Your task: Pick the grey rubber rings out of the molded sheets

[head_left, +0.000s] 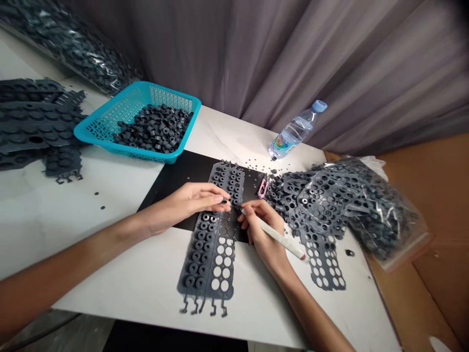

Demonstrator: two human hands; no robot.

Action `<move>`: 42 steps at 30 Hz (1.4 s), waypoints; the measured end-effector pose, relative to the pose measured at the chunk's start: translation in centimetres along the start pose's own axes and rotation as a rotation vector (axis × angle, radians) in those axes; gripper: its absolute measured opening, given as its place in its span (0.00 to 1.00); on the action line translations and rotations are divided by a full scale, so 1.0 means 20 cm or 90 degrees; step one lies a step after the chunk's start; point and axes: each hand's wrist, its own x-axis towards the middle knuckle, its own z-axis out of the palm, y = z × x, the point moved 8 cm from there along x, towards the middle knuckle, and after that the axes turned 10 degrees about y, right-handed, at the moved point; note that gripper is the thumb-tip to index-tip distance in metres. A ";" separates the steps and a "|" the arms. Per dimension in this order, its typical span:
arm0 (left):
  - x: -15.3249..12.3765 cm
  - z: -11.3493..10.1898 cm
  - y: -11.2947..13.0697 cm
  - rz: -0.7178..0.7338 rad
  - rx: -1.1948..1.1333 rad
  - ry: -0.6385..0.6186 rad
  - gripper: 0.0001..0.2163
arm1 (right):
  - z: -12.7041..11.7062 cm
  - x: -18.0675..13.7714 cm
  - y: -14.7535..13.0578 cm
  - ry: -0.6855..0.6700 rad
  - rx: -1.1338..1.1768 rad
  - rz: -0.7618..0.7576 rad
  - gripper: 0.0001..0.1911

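Observation:
A grey rubber sheet (210,244) of small moulded rings lies in front of me, partly on a black mat (179,176). Its right column shows empty round holes; the left still carries rings. My left hand (190,203) rests on the sheet, fingers pressed together and pinching at a ring near the middle. My right hand (262,230) grips a white pen-like tool (280,239), its tip touching the sheet beside my left fingertips.
A teal basket (110,124) of loose grey rings stands at the back left. Stacked rubber sheets (32,122) lie far left. Emptied sheets and a plastic bag of scrap (359,205) pile up on the right. A water bottle (295,129) and a pink cutter (262,187) lie behind.

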 end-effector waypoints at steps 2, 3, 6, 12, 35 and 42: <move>-0.01 0.03 -0.02 -0.030 -0.037 -0.041 0.14 | -0.01 0.00 0.01 0.001 -0.006 0.001 0.16; -0.01 0.05 -0.03 -0.041 -0.052 -0.055 0.14 | -0.01 0.00 0.02 0.000 -0.010 0.000 0.16; -0.01 0.06 -0.05 -0.061 -0.078 -0.069 0.15 | 0.00 0.01 0.02 -0.005 -0.020 -0.008 0.15; -0.02 0.09 -0.04 -0.073 -0.101 -0.070 0.14 | 0.00 0.02 0.01 -0.005 -0.039 -0.021 0.15; -0.06 -0.22 0.29 0.297 0.323 0.307 0.16 | 0.01 0.00 0.02 -0.008 -0.080 -0.036 0.13; -0.09 -0.76 0.44 0.399 0.720 0.626 0.35 | 0.02 -0.02 -0.05 -0.019 -0.111 -0.061 0.12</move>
